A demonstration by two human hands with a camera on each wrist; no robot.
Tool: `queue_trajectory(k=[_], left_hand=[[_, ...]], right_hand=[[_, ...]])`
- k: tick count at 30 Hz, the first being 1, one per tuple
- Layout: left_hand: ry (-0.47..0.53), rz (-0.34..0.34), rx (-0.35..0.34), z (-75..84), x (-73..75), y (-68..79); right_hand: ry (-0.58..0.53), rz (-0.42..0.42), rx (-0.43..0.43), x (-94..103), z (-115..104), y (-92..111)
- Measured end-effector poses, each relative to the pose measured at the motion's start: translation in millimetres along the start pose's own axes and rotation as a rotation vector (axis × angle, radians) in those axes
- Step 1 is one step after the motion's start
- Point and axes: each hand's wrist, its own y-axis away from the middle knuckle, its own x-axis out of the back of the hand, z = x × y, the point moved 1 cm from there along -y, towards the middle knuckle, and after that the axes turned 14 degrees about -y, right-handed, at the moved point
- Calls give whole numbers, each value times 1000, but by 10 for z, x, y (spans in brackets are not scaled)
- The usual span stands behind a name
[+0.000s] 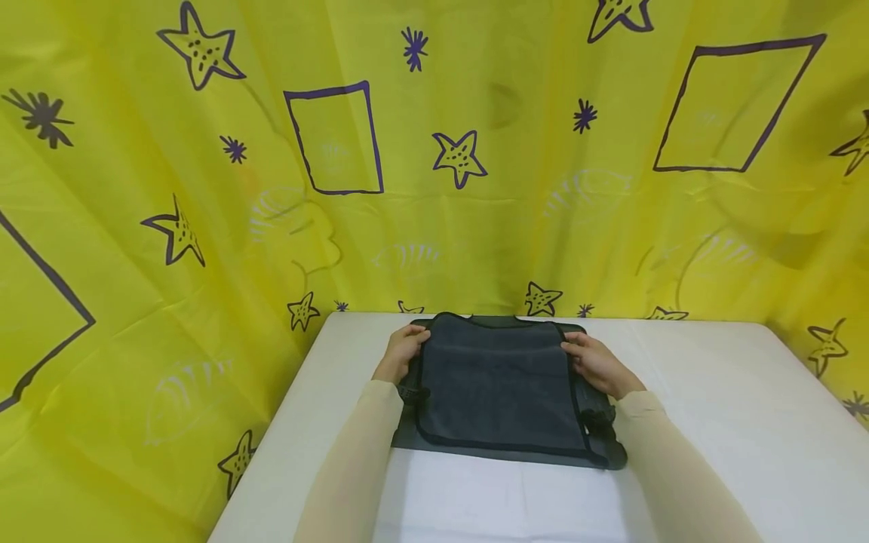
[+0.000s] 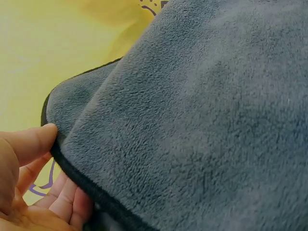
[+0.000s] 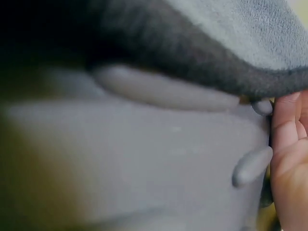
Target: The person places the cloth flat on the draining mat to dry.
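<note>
A dark grey plush cloth (image 1: 498, 385) with a black bound edge is spread between both hands, over a larger dark flat item (image 1: 468, 450) on the table. My left hand (image 1: 402, 351) pinches its left edge near the far corner. In the left wrist view the thumb lies on the edging and the cloth (image 2: 183, 125) has a fold beside it. My right hand (image 1: 600, 363) pinches the right edge near the far corner. In the right wrist view, a smooth grey surface with rounded grey pieces (image 3: 252, 166) shows beneath the cloth's edge; its kind I cannot tell.
Black bunched pieces (image 1: 597, 418) stick out at both sides of the cloth. The white table (image 1: 713, 422) extends left, right and in front. Behind and at the sides hangs a yellow curtain (image 1: 502, 249) with stars, squares and face outlines.
</note>
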Motion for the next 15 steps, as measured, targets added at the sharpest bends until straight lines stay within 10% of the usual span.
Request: queue_trajectory(k=[15], left_hand=[[-76, -62, 46, 38, 64, -5]], right_hand=[[110, 135, -101, -106, -95, -17]])
